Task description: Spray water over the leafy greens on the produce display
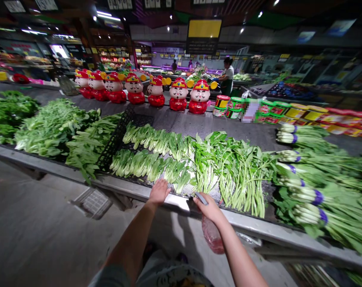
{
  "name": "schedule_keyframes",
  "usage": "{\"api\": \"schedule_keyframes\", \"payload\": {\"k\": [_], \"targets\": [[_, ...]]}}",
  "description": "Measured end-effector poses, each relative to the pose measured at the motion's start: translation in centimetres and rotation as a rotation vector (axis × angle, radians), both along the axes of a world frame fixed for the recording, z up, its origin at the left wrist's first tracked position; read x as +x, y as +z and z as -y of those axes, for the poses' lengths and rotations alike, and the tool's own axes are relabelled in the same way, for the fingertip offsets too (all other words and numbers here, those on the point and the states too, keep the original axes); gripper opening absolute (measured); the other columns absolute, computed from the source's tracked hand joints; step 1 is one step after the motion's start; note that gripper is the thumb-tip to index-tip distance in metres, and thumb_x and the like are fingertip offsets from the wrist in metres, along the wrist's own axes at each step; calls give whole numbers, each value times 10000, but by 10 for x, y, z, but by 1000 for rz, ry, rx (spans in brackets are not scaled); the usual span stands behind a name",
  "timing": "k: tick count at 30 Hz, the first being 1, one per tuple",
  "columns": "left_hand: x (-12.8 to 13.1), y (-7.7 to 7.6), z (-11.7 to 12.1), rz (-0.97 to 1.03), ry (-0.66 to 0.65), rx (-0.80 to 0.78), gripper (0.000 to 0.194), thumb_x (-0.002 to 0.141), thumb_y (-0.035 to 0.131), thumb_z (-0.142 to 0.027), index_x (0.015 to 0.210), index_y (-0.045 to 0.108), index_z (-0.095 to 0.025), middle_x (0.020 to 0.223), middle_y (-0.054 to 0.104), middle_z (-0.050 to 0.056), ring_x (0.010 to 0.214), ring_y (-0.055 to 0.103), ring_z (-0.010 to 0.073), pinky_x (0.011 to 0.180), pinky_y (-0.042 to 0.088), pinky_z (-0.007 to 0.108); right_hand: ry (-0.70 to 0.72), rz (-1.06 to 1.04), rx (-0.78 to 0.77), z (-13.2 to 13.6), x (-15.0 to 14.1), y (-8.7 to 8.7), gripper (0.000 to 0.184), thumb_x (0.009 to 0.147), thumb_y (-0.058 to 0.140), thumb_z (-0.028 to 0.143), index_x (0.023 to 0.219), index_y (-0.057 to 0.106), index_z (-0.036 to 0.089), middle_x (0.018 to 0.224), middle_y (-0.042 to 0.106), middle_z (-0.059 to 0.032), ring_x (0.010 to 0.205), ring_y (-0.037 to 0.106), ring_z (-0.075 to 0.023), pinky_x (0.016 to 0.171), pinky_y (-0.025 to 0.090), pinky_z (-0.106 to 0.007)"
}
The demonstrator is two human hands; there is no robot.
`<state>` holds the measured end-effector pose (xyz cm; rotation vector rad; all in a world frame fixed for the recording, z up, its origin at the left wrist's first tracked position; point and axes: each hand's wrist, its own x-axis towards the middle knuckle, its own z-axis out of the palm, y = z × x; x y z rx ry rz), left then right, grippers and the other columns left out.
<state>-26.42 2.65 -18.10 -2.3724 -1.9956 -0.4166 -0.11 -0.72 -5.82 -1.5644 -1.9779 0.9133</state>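
Observation:
At the front edge of the display, my left hand [160, 192] is held palm down with its fingers stretched out. Its fingertips are right at the near row of bok choy [157, 169], and I cannot tell whether they touch the leaves. My right hand [210, 208] is wrapped round the neck of a spray bottle [212, 235] with a grey head and a clear pinkish body, which hangs in front of the metal edge. Beyond that hand lie long-stemmed leafy greens [229, 171], stems toward me. The bok choy lies in two rows on a perforated mat [185, 163].
A black crate divider [115, 137] borders the bok choy on the left, beside heaped greens [52, 127]. Purple-taped bundles [312, 197] lie right. Several red figurine jars [178, 95] and stacked tubs [279, 109] line the back. A metal rail [252, 227] runs along the front. A person [228, 75] stands beyond.

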Motion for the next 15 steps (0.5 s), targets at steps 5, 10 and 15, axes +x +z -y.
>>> {"api": "schedule_keyframes", "payload": {"k": [5,10,15], "targets": [[-1,0,0,8,-14,8,466,905,342,-408,1263,491,-149,1307,544,118,1313,363,250,1112,246,444,-8,-119,35,1,13,12,353,830,465,467,960,636,186,918,661,-78,883,607,-222,822,462,-352],[1,2,0,-7,-2,-1,478,905,324,-405,1252,500,-127,1299,548,135,1308,368,263,1096,267,444,-69,-152,83,3,14,18,379,834,463,473,1020,621,182,930,663,-73,888,604,-219,822,460,-349],[9,10,0,-15,16,-18,450,906,321,-382,1224,524,-136,1262,579,133,1297,384,269,1105,228,474,-134,-108,103,5,3,17,372,833,453,466,958,644,173,888,668,-85,847,608,-217,793,459,-342]]}}
